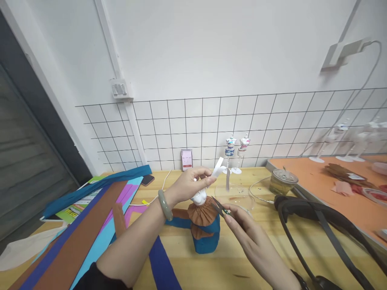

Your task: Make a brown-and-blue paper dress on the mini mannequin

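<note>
Nearest us, at the bottom edge, a flat navy-blue strip (163,266) lies on the pale wood-grain counter (181,274). To its left we note a layered pile of long brown, purple, pink and light-blue strips (90,225); we cannot tell whether cloth or paper. At right rests a black, curved strap assembly (317,209).

Our right hand (246,227) is closed around small dark-bladed snips with green at the handle (224,211). The blades stand apart, tips over the right edge of a brown pleated collar (202,213); contact cannot be determined.

The collar belongs to a small white figure (199,198) with a teal-blue skirt (207,245), upright on the counter between our hands. Our left hand (195,181) is above it, pinching a folded, glossy white ribbon (218,167) between thumb and fingers.

Beyond, we record a clear lidded jar of yellowish contents (279,188) at right and a black phone (148,180) lying flat at left. Farther back, a phone with a lit screen (186,159) leans upright near two miniature decorated dress forms (230,150) on clear stands, before the black wire grid (166,129) along the white wall.
</note>
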A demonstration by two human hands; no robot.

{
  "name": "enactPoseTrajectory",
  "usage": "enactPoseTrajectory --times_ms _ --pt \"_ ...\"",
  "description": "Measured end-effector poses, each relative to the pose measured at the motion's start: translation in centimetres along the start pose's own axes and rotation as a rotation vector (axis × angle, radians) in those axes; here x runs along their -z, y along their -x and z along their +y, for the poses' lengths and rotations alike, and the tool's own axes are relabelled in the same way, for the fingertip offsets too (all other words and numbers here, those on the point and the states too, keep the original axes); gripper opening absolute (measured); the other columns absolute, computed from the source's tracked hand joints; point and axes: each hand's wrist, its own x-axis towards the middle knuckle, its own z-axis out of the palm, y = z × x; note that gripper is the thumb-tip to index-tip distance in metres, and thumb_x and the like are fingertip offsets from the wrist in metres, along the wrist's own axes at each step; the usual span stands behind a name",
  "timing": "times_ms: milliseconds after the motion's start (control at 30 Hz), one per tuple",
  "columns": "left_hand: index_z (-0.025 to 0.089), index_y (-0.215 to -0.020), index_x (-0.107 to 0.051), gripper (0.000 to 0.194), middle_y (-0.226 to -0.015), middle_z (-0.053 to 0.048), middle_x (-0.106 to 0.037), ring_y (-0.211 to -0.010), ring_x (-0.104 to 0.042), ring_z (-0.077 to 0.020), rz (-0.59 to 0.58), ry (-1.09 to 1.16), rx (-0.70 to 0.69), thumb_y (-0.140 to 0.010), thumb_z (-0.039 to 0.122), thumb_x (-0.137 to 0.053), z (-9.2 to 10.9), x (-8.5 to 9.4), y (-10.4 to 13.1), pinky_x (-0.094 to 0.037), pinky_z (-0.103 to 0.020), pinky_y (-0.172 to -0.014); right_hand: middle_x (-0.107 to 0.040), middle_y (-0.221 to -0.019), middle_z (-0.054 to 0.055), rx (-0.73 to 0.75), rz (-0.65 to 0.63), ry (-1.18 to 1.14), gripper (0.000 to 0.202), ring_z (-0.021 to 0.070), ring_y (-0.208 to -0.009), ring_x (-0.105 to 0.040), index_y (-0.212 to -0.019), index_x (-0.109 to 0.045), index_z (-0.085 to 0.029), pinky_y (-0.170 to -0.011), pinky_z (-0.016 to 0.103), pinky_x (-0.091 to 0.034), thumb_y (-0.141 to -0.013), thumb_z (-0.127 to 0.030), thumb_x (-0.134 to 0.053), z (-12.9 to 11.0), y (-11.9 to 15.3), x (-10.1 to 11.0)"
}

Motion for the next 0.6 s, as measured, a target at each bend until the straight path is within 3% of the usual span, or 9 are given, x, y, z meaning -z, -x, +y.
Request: enactPoseTrajectory --times_ms 267,467,600 --pt "0.016 -0.065 -0.059 0.024 -0.071 0.002 -0.051 -0.065 -0.043 -0.0103 0.018 -0.034 -0.066 -0.083 0.032 -0.056 0.2 0.3 0.1 -0.035 -0.023 -0.062 -0.065 -0.115 0.009 0.03 -0.045 0.002 0.036 0.0213 -0.108 -0.059 -0.118 -0.058 -0.02 -0.09 0.03 -0.048 -0.093 -0.04 -0.042 -0.1 -1.6 -0.9" --pt "0.016 -0.066 -0.062 0.024 -0.073 0.001 -0.054 -0.067 -0.045 -0.0111 0.042 -0.062 -0.091 -0.083 0.033 -0.056 0.1 0.4 0.2 -0.036 -0.024 -0.065 -0.068 -0.106 0.009 0.071 0.006 0.02 0.034 0.0213 -0.097 -0.064 -0.114 -0.062 -0.021 -0.08 0.028 -0.053 -0.092 -0.039 -0.044 -0.2 -1.5 -1.3" --pt "0.017 -0.067 -0.063 0.022 -0.073 0.001 -0.054 -0.067 -0.044 -0.0108 0.053 -0.051 -0.112 -0.082 0.031 -0.058 0.0 0.3 0.1 -0.036 -0.024 -0.065 -0.068 -0.109 0.01 0.057 0.006 0.001 0.034 0.0219 -0.099 -0.063 -0.114 -0.062 -0.02 -0.083 0.029 -0.052 -0.092 -0.039 -0.043 -0.3 -1.6 -1.5"
